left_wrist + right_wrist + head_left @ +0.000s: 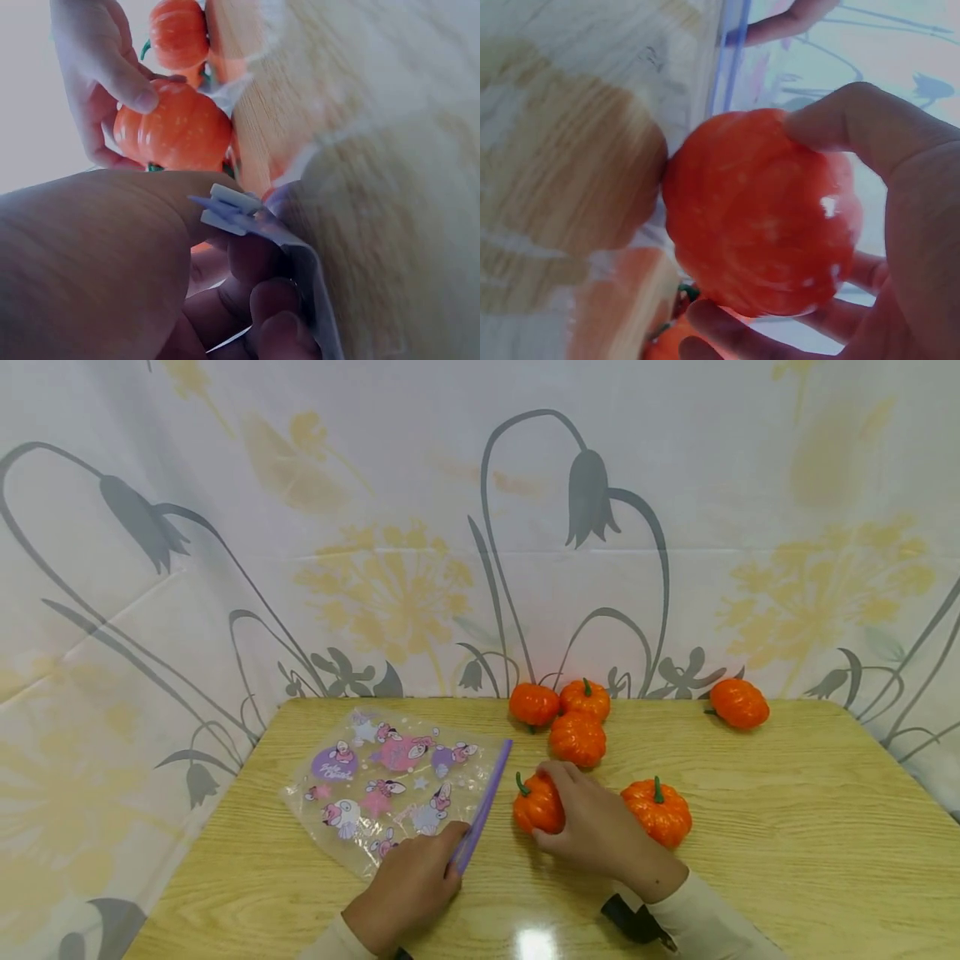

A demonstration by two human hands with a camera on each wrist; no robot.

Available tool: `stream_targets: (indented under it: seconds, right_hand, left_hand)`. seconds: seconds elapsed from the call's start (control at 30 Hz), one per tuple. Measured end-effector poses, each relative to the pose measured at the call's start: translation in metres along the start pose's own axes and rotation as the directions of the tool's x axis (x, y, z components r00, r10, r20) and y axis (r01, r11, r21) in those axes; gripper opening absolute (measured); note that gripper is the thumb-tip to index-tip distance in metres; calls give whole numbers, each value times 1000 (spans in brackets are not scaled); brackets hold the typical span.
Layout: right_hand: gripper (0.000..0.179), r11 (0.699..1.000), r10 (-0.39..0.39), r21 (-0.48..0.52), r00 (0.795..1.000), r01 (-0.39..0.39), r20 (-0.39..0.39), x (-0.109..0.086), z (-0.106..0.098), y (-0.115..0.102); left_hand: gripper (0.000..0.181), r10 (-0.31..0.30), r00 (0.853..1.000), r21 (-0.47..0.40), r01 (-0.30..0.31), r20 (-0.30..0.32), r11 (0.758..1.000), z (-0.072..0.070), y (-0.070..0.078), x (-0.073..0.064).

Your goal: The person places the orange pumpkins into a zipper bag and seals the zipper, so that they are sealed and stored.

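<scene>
My left hand (416,878) pinches the purple zip edge of a clear plastic zip bag (405,777) printed with pink and purple cartoon figures and stars. The bag lies flat on the table's left side. In the left wrist view the white slider (231,208) of the zip sits by the thumb. My right hand (592,822) grips a small orange toy pumpkin (536,806) with a green stem, just right of the bag's zip edge. Thumb and fingers curl round that pumpkin (761,214) in the right wrist view. Another pumpkin (657,812) stands beside the right wrist.
Behind the right hand, a pumpkin (577,738), a second pumpkin (534,705) and a third pumpkin (587,700) stand clustered. One more pumpkin (739,703) lies tipped at the back right of the wooden table (795,827). A flowered curtain (420,468) hangs behind.
</scene>
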State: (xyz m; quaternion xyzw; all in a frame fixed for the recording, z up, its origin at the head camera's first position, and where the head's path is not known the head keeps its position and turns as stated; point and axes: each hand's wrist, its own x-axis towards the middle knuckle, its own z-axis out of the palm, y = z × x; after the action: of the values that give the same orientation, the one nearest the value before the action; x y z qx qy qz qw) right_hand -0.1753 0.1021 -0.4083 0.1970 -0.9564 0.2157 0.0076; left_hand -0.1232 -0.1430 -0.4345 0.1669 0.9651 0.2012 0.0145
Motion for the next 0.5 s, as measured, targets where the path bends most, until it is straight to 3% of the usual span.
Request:
stream_targets:
  seconds: [0.3,0.5]
  right_hand:
    - [71,1000,-15,-6,1000,15,0,-1,-7,1]
    - [75,997,-44,69,999,45,-17,-1,-4,1]
  left_hand:
    - [41,-10,1000,-12,10,-5,1000,2,0,1]
    - [48,-15,1000,-112,17,17,994,1,-1,2]
